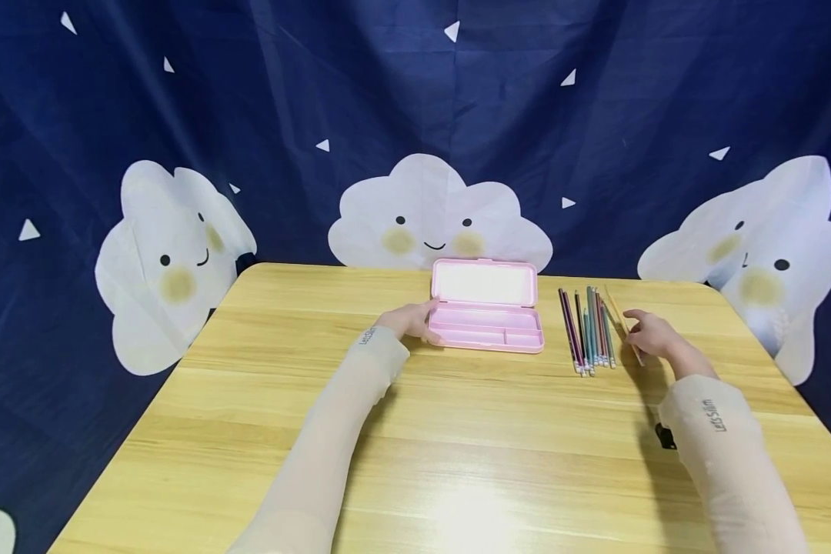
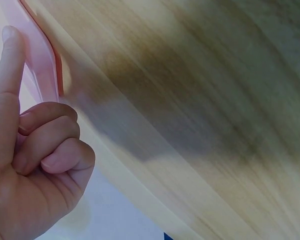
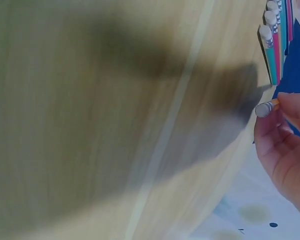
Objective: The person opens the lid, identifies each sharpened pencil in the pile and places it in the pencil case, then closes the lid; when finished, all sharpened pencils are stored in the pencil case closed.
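An open pink pencil case [image 1: 488,315] lies at the back of the table, its lid [image 1: 485,282] raised. My left hand [image 1: 408,319] holds its left end; in the left wrist view the thumb [image 2: 10,60] lies straight over the pink edge, and the other visible fingers [image 2: 55,135] are curled at its corner. To the right of the case, my right hand [image 1: 651,336] pinches a yellow pencil [image 1: 618,314] near its eraser end. The white eraser [image 3: 263,109] sticks out by the thumb. Several coloured pencils [image 1: 585,331] lie side by side just left of that hand.
The case's tray has a long compartment behind and a divider [image 1: 505,336] in front. The wooden table [image 1: 457,431] ends at a dark blue curtain [image 1: 415,92] with smiling clouds. A small black object [image 1: 665,436] shows under the right sleeve [image 1: 727,454].
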Available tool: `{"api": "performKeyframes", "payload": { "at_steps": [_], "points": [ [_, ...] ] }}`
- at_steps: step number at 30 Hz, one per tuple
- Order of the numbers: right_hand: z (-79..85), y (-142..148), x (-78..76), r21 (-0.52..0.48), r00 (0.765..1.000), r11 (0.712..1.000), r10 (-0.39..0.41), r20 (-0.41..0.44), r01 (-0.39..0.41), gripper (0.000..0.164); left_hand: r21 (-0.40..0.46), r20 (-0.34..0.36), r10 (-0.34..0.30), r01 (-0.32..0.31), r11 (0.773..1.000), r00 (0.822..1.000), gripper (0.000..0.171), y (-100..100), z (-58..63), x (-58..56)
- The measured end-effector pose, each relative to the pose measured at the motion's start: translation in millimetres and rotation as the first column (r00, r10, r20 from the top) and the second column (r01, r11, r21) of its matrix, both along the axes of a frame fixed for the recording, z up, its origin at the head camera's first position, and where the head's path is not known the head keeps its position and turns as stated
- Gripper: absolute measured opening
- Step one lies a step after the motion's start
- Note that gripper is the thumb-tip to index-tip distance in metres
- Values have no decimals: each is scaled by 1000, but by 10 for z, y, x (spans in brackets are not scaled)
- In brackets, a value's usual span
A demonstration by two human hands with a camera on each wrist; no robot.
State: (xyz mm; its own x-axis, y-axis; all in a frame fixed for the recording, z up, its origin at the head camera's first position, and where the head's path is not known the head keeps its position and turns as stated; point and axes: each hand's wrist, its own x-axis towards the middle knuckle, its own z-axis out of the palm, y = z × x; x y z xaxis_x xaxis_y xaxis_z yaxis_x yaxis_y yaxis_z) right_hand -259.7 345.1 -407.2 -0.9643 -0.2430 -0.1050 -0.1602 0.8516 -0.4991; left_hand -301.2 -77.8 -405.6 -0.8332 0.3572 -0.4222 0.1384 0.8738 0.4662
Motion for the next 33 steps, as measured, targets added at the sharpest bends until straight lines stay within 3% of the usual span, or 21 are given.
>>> {"api": "performKeyframes", "payload": {
  "at_steps": [5,13,21,33],
  "points": [
    [22,-34,-48,19,996,999,38,-83,-37,44,-1,0,4,-4,1000,1000,103,-11,-12,-11],
    [21,-235,-70,-79,992,996,32,-123,-42,40,1,-2,-8,8,1000,1000,102,-15,-20,-4],
    [44,-427,-115,-69,982,992,96,-165,-108,33,-6,-3,-9,9,1000,1000,102,-3,-6,7],
    [4,-679,-210,-102,985,986,119,-123,-132,26,-13,-10,-14,13,1000,1000,102,4,18,8]
  ]
}}
